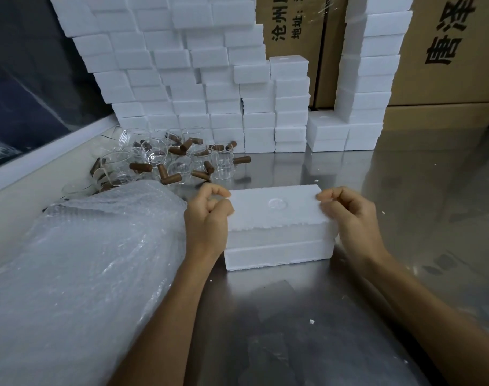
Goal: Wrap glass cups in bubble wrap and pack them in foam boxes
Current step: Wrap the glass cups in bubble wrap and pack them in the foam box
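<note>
Box (276,227), white foam, sits near centre of table (405,190). My left hand (207,218) and right hand (349,215) pinch lid ends. Risk: crumbly edge snaps if squeezed hard. Cups (165,160) far left could get knocked.

White foam box (276,218) — brown-handled cups (165,160)

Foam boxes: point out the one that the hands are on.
It is the foam box lying alone at the front of the metal table, gripped at its ends by the left hand and right hand; the others sit stacked behind.
</note>
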Demonstrator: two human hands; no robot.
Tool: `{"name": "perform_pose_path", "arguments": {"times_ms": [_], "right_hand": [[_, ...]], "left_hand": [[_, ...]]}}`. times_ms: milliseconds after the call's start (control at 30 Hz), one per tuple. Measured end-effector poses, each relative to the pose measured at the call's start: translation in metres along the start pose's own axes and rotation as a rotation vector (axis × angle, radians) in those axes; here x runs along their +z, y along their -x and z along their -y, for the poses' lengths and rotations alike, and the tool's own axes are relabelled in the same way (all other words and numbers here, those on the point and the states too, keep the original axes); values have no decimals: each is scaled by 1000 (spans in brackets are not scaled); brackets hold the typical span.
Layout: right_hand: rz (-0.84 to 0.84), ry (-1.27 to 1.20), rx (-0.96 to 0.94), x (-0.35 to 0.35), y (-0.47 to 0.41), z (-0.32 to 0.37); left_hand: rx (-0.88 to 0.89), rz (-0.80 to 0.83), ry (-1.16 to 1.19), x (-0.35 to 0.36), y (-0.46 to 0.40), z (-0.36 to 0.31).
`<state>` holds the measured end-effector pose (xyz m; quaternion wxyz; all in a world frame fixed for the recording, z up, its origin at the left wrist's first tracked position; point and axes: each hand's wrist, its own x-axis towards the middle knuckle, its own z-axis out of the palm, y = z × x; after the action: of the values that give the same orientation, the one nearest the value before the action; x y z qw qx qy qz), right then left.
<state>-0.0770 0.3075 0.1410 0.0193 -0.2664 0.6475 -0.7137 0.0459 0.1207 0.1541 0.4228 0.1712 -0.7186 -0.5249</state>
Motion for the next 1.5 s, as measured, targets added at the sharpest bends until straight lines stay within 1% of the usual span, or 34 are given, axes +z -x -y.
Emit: {"name": "perform_pose_path", "arguments": {"times_ms": [133,200,300,433,567,800,900,1067,1200,1500], "right_hand": [[-4,35,94,0,-2,-1],[29,31,134,1,-2,-3],[80,51,181,0,-3,-7],[26,80,199,-7,-10,-9],[52,113,183,-6,-6,-9],[43,28,209,-5,-7,-5],[20,32,204,-5,-10,-7],[25,105,206,-5,-14,-6],[27,136,206,-5,-14,-5],[83,121,198,-8,-11,-5]], "left_hand": [[-191,59,-214,-2,-6,-5],[-255,80,-258,-4,-9,-6],[-297,66,-201,-1,-10,-4],[-387,83,-47,13,-2,-1],[-409,47,-10,13,-2,-2],[-459,6,66,13,-3,-1],[-465,-11,86,13,-5,2],[-461,-58,74,17,-5,4],[-468,-62,72,17,-4,3],[-453,-68,22,11,-5,6]]}}
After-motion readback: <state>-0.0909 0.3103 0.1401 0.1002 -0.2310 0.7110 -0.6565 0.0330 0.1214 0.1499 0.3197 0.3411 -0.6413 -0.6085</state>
